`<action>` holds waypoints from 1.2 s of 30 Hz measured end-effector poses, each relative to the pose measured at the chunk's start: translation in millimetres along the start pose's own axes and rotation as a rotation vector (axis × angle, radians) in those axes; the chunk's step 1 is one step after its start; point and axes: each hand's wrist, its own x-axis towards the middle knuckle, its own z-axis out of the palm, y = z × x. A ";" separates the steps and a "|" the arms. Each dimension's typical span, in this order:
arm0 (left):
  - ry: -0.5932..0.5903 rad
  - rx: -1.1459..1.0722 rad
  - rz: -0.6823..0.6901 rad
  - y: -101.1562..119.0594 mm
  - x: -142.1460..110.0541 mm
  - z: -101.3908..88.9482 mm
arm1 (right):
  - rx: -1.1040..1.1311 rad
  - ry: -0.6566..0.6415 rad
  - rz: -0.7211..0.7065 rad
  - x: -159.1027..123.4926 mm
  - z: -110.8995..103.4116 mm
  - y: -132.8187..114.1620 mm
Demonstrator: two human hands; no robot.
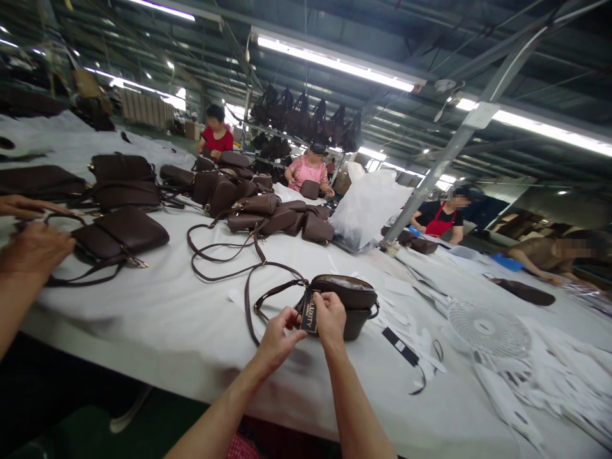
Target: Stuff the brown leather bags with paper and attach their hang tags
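A small dark brown handbag (359,322) rests on the white-covered table in front of me, its top side showing a pale patch at the zip opening. Its long thin strap (247,299) loops away to the left. Against the bag's left end, a black hang tag (310,319) with gold lettering is pinched by my right hand (329,315) at its upper right. My left hand (281,335) has its thumb and fingertips closed at the tag's lower left edge; whether a cord is between them is hidden.
Brown handbags (258,213) are heaped at mid-table. Another person's hands (33,248) work at a brown bag (122,236) on the left. On the right lie a loose black tag (400,346), white paper scraps and a white fan (488,328). A metal post (430,178) rises behind. Several co-workers sit beyond.
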 end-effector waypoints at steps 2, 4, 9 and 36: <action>0.047 -0.060 -0.022 -2.9 0.4 0.5 | 0.051 0.014 0.005 -0.9 1.0 -2.3; 0.031 -0.130 -0.034 -4.3 1.1 -0.3 | 0.166 -0.065 0.078 -1.0 -3.4 -6.8; -0.067 -0.248 -0.030 -6.1 3.4 -4.1 | 0.211 -0.693 0.287 3.3 -29.1 -19.4; 0.341 -0.340 -0.216 -15.6 13.4 22.0 | -0.322 0.056 -0.093 -10.5 41.6 5.8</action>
